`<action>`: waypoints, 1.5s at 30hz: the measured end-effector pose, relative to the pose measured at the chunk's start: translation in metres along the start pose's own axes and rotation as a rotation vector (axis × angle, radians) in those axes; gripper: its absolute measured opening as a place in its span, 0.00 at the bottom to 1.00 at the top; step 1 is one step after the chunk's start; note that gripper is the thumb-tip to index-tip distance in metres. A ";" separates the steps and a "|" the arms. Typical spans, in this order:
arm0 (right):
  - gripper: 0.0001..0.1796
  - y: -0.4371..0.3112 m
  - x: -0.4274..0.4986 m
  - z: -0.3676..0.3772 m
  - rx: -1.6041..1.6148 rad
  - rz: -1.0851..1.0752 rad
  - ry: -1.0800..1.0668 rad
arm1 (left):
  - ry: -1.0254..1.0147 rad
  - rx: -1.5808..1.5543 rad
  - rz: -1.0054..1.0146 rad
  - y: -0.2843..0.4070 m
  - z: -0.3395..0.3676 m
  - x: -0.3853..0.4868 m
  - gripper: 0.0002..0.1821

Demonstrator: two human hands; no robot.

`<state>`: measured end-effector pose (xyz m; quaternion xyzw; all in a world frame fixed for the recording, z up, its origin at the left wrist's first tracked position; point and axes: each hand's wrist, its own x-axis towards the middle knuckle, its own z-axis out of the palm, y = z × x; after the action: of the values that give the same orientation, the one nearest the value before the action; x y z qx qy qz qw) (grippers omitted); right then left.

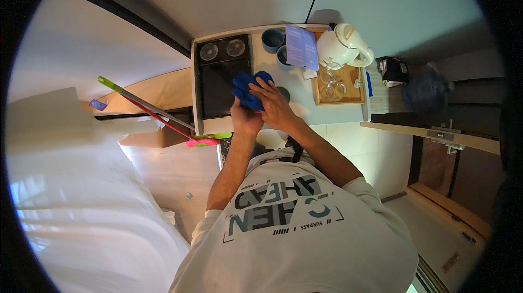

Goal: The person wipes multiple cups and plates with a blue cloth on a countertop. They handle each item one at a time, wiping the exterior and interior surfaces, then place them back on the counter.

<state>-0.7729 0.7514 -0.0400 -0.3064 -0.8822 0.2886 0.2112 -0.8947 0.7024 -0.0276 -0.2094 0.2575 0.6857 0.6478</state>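
Observation:
Both hands are together on a bunched blue cloth [245, 92], above the front of a white-topped cabinet. My left hand [246, 119] supports it from below, its fingers hidden under the cloth. My right hand [276, 104] lies over the cloth's right side with fingers spread across it. Beneath and behind them is a black tray [222, 84] with two clear round glass pieces [208, 51] at its back. Two blue mugs [273, 40] stand behind the hands, the nearer partly covered by a purple leaflet [301, 47]. A dark round object [283, 94] is partly hidden by my right hand.
On the right, a wooden tray [339, 103] holds a white electric kettle [345, 43] and several clear glasses [334, 90]. Leaning at the cabinet's left are a grey-and-green pole [143, 103] and a pink broom [202, 143]. A door [400, 131] stands ajar at right; white bedding [81, 211] fills the left.

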 end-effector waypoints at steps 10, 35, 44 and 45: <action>0.24 0.021 -0.056 -0.021 0.237 0.281 -0.018 | -0.006 0.092 -0.049 -0.013 -0.018 0.059 0.27; 0.13 0.021 -0.107 -0.046 0.468 0.836 0.090 | 0.465 2.491 0.847 0.104 0.037 0.234 0.40; 0.15 0.009 -0.099 -0.039 0.360 0.877 0.097 | 0.700 2.295 0.653 0.109 0.052 0.245 0.26; 0.15 0.012 -0.099 -0.035 0.349 0.874 0.106 | 0.698 2.260 0.657 0.108 0.052 0.248 0.26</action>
<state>-0.6774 0.7071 -0.0409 -0.6232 -0.5967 0.4784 0.1633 -1.0183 0.9253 -0.1319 0.3723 0.9074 0.1147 0.1579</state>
